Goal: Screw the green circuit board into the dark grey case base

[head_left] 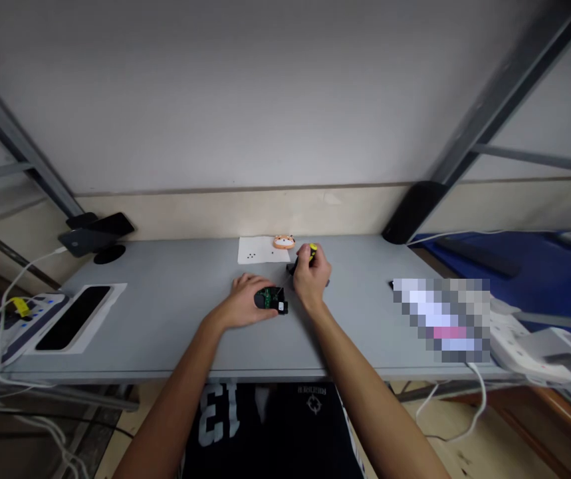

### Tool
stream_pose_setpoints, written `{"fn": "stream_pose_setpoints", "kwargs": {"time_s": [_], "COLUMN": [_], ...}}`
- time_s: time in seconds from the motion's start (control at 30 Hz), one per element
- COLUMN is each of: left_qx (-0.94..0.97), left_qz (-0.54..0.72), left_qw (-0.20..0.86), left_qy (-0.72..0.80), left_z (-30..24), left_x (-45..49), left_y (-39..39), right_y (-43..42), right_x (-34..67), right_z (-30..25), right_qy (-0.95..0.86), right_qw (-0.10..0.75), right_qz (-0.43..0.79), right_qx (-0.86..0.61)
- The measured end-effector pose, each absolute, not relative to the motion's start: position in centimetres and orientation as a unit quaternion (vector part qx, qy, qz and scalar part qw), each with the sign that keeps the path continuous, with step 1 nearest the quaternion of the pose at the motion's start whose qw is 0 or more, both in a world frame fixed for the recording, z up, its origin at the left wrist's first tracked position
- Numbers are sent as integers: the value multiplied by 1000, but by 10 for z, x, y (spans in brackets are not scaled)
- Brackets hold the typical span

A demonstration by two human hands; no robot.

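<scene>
My left hand (240,305) lies on the grey desk, with thumb and fingers closed around a small black device (281,307) whose green circuit board is exposed. It looks like an opened computer mouse. In the fist of my right hand (310,283) is a screwdriver with a black and yellow handle (314,249); its thin shaft slants down left to the board. A dark part (290,269) shows beside my right hand, mostly hidden. Beyond the hands, several tiny dark screws (251,255) rest on a white sheet of paper (246,243), beside an orange and white animal-faced object (284,242).
At left are a phone on a stand (96,234), another phone (73,318) lying flat, and a power strip (48,307) with cables. A black cylinder (415,211) leans at the back right. A pixelated screen (437,316) and a white power strip (519,349) sit at right.
</scene>
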State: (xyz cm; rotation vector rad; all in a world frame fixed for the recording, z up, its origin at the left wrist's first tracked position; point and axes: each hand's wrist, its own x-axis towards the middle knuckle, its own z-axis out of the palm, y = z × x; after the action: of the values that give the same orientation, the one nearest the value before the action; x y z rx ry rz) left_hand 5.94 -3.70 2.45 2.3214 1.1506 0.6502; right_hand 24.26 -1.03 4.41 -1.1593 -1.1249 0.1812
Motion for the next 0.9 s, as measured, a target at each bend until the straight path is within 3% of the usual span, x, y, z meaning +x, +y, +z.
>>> {"fn": "stream_pose_setpoints", "kwargs": {"time_s": [0.9], "left_qx": [842], "left_qz": [245], "left_qw": [237], "left_qy": [418], "left_z": [23], "left_x": [61], "left_y": [-37], "right_y": [-13], "right_x": [238], "right_z": [39], "right_qy": [-575], "right_qw": [638], "right_qz": [33], "right_qx": [-511]}}
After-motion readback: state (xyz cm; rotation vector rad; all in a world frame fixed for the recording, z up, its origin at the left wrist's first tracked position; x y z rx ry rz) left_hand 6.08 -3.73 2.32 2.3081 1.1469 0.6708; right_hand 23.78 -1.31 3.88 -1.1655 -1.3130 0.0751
